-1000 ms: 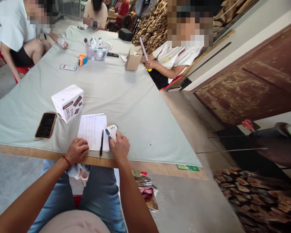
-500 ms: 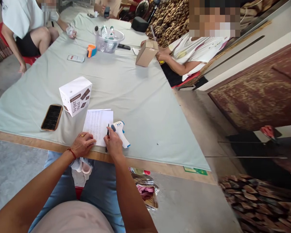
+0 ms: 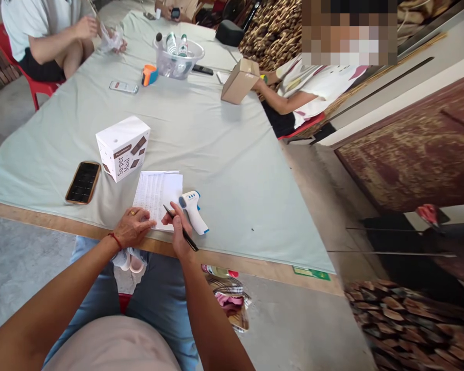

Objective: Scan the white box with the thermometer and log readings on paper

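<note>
My right hand [image 3: 181, 231] is closed round a black pen [image 3: 187, 238], which lies slanted across it with its upper end toward the paper. Under that hand's fingertips is a white sheet of paper [image 3: 170, 191] with rows of small writing. At its lower left edge rests my left hand [image 3: 132, 226], palm down with the fingers lying on the sheet; it holds nothing. Just right of the paper lies a white and blue infrared thermometer [image 3: 194, 210], close to my right hand. Beyond the paper stands a white box [image 3: 120, 149] with dark print.
A phone [image 3: 83, 182] lies left of the box. Farther off are another phone [image 3: 123, 86], an orange and blue object [image 3: 149, 75], a clear tub [image 3: 169, 68] with bottles, and a cardboard box [image 3: 239, 82]. People sit at the far left, far end and right of the cloth-covered table [image 3: 232, 170].
The pen has swung from upright to slanted in my right hand, which has turned palm-up. My left hand stays on the paper. The person at left has raised a hand.
</note>
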Tool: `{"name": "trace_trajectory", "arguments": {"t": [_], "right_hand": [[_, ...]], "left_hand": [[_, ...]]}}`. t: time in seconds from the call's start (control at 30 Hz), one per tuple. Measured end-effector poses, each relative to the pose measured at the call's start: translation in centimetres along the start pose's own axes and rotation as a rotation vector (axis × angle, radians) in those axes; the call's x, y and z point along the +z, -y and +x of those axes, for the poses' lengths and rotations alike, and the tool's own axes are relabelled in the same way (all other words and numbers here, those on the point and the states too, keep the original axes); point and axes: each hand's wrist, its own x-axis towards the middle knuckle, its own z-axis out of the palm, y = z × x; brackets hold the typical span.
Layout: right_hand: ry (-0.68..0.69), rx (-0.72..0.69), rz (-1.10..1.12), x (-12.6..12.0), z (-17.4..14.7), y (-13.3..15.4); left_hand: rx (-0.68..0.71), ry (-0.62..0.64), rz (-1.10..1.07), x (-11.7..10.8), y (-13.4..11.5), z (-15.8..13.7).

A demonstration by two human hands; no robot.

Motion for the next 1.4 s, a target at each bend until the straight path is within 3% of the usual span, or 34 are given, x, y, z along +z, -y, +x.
{"name": "trace_trajectory", "arguments": {"t": [0.07,0.27,0.63,1.4], "right_hand": [[0.008,0.049,-0.078,-0.2,-0.3,-0.2],[-0.183,0.098,-0.264,0.1,-0.9,-1.4],[-0.079,0.058,-0.319,0.6,-0.9,-1.6],[-0.075,-0.083,-0.333,0.3,-1.1,-2.7]], "left_hand": [[-0.011,0.014,-0.002,0.0,-0.1,0.0],[-0.018,0.021,-0.015,0.0,-0.1,0.0],[-0.008,0.013,0.023,0.0,-0.3,0.0],[-0.001,0.003,0.056,0.0,-0.4,-0.1]]}}
